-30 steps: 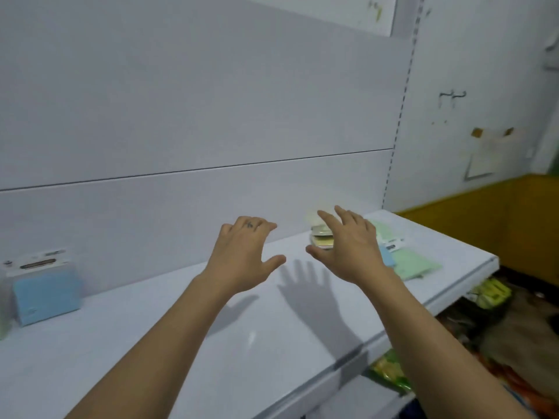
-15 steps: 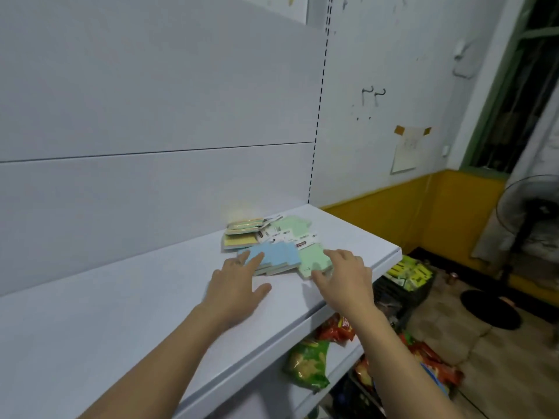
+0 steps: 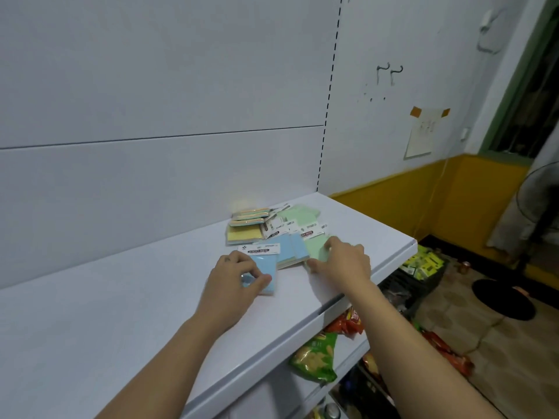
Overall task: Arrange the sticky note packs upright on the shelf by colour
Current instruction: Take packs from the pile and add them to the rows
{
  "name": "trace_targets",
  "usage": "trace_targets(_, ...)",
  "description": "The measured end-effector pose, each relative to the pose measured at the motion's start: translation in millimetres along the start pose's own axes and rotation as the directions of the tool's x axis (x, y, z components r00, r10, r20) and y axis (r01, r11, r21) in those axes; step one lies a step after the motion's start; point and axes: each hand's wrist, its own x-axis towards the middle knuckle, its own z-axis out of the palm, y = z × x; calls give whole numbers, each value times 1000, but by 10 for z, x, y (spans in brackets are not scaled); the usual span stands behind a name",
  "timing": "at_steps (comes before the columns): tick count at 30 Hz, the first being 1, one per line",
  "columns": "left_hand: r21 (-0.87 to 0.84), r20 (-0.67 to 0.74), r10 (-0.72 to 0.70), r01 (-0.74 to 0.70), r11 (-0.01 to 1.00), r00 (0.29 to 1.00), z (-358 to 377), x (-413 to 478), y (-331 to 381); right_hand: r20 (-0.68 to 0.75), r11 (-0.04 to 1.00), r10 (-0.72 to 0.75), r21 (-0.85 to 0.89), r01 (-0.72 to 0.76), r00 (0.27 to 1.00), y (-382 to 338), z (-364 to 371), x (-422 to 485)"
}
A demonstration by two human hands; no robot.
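Both bare forearms reach forward from the lower edge of the view, the left forearm (image 3: 169, 358) angling up from the lower left and the right forearm (image 3: 423, 358) from the lower right. The left grip (image 3: 233, 279) lies palm down, its thumb and curled fingers pinching a blue pack (image 3: 267, 266). The right grip (image 3: 341, 261), just beside it and slightly farther forward, arches palm down over a green pack (image 3: 316, 249), with the thumb at the pack's near edge.

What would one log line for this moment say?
left hand: grips blue pack | right hand: grips green pack | pile: flat on shelf
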Motion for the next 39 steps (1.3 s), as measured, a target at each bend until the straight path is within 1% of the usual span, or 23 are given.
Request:
trace_targets(1, 34, -9, 0, 0, 999, 1000, -13, -2, 3, 23, 1000, 6, -4, -5, 1000, 5, -46, 39)
trace_targets(2, 103, -26, -3, 6, 995, 1000, -22, -8, 9, 40, 1000, 8, -16, -7, 999, 9, -73, 65)
trace_targets(4, 263, -54, -75, 87, 961, 996, -40, -39, 23, 51, 999, 9, -50, -6, 999, 3, -72, 97)
trace_targets(6, 361, -63, -146, 159, 919, 987, -56, -57, 40, 48, 997, 14, -81, -11, 999, -14, -65, 120)
trace_targets(12, 388, -56, -255, 257, 885, 965, -64, -63, 31, 81, 992, 37, -122, -27, 996, -11, -81, 143)
trace_targets(13, 370, -50, -274, 273, 888, 960, -67, -57, 21, 87, 994, 42, -106, -33, 995, -7, -75, 146)
trace_targets(15, 257, -47, -310, 311, 915, 950, -72, -30, 7, 90, 997, 54, -54, -49, 994, 2, -79, 147)
trace_targets(17, 180, -57, -297, 303, 936, 953, -82, 4, 40, 94, 998, 59, 13, -61, 994, 3, -102, 158)
trace_targets(20, 199, -80, -232, 243, 949, 969, -101, 52, 145, 135, 995, 73, 64, -82, 988, -2, -174, 173)
trace_targets(22, 182, -81, -234, 245, 952, 969, -135, 89, 186, 140, 993, 69, 83, -81, 988, 42, -225, 191)
trace_targets(25, 141, -78, -238, 247, 959, 968, -232, 142, 181, 92, 979, 78, 180, -94, 993, 164, -309, 227)
trace_targets(28, 108, -94, -227, 236, 966, 969, -358, 188, 223, 67, 966, 102, 233, -115, 993, 239, -410, 232)
trace_targets(30, 81, -108, -231, 240, 967, 967, -433, 217, 264, 86, 963, 96, 245, -114, 992, 233, -494, 214)
trace_targets(32, 90, -96, -231, 239, 967, 968, -496, 226, 298, 98, 971, 81, 215, -100, 992, 219, -569, 194)
trace_targets(35, 117, -67, -226, 232, 966, 972, -578, 213, 326, 35, 982, 76, 172, -81, 996, 189, -691, 135)
trace_targets(39, 98, -98, -226, 236, 967, 969, -750, 173, 320, -66, 976, 64, 213, -49, 996, 71, -838, 62)
